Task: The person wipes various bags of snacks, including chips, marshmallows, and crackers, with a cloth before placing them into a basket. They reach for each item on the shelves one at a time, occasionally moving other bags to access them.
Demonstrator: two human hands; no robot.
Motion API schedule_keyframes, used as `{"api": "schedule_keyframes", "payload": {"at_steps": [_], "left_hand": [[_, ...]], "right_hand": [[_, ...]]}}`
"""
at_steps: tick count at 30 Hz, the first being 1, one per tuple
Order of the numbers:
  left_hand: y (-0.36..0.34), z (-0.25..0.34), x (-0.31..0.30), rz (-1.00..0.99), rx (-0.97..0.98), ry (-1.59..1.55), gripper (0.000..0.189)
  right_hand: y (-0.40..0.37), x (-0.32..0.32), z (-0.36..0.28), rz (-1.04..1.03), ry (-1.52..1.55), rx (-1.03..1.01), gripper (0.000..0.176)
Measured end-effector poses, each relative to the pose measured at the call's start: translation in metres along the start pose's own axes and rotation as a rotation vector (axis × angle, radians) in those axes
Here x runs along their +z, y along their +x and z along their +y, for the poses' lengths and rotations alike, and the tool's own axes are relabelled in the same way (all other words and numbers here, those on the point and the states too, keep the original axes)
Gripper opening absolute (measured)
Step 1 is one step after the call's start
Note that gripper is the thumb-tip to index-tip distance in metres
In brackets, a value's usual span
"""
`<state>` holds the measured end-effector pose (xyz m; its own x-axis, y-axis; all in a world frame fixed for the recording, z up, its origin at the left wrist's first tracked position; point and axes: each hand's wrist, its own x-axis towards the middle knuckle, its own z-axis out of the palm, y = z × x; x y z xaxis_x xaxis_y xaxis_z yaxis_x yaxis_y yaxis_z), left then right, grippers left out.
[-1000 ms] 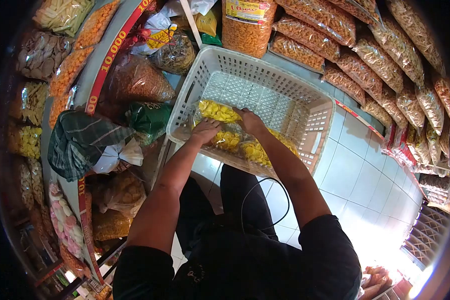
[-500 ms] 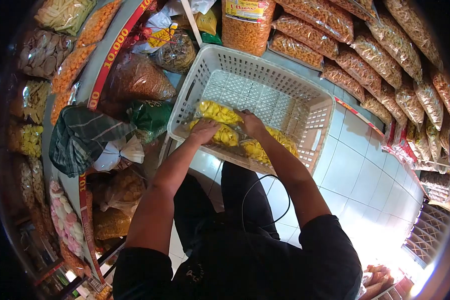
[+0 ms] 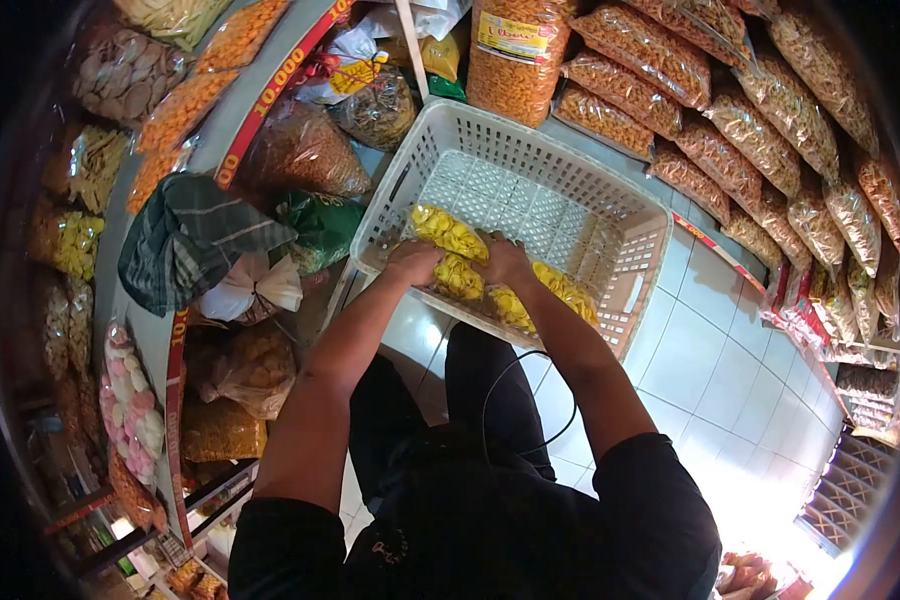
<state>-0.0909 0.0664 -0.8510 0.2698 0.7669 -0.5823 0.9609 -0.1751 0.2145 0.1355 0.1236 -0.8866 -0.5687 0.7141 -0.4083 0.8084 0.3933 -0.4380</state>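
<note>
A large off-white plastic crate (image 3: 543, 140) with slotted sides is in front of me. Clear bags of yellow chips lie along its near side. My left hand (image 3: 415, 263) is over the near wall, fingers curled at the left end of the bags. My right hand (image 3: 507, 262) grips the right end of the upper bag of yellow chips (image 3: 448, 232), which looks tilted up. Beneath it is another yellow bag (image 3: 458, 278). Right of my right hand lies a further bag of yellow chips (image 3: 567, 290). Some fingertips are hidden behind the plastic.
Stacked bags of brown snacks (image 3: 670, 110) rise at the right. A tall snack bag (image 3: 515, 75) stands behind the crate. On the left are a shelf edge with a red price strip (image 3: 280, 85), a dark checked cloth (image 3: 195, 240) and a green bag (image 3: 322, 230). Tiled floor (image 3: 715, 350) extends right.
My left hand has moved from lying on top of the bags to their left end. The upper yellow bag appears more raised between my hands. The view has shifted slightly.
</note>
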Motion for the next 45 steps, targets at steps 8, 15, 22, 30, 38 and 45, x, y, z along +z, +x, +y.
{"api": "schedule_keyframes", "payload": {"at_steps": [8,15,22,30,38,45], "left_hand": [[-0.027,0.027,-0.017,0.105,-0.156,-0.194,0.063],[-0.024,0.024,-0.004,0.38,-0.188,0.07,0.069],[-0.021,0.008,-0.008,0.31,-0.257,-0.016,0.072],[-0.032,0.012,-0.021,0.332,-0.294,-0.02,0.073],[-0.03,0.011,-0.012,0.355,-0.257,-0.049,0.063],[-0.035,0.005,-0.01,0.376,-0.251,-0.1,0.065]], "right_hand": [[-0.013,-0.002,-0.007,0.065,-0.024,-0.064,0.068],[-0.014,0.02,-0.021,0.192,-0.205,0.005,0.051],[-0.017,0.008,-0.013,0.108,-0.156,-0.098,0.046],[-0.017,0.02,-0.017,0.173,-0.246,-0.086,0.035],[-0.022,0.012,-0.018,0.236,-0.153,-0.129,0.048],[-0.022,0.019,-0.016,0.305,-0.067,-0.105,0.023]]}}
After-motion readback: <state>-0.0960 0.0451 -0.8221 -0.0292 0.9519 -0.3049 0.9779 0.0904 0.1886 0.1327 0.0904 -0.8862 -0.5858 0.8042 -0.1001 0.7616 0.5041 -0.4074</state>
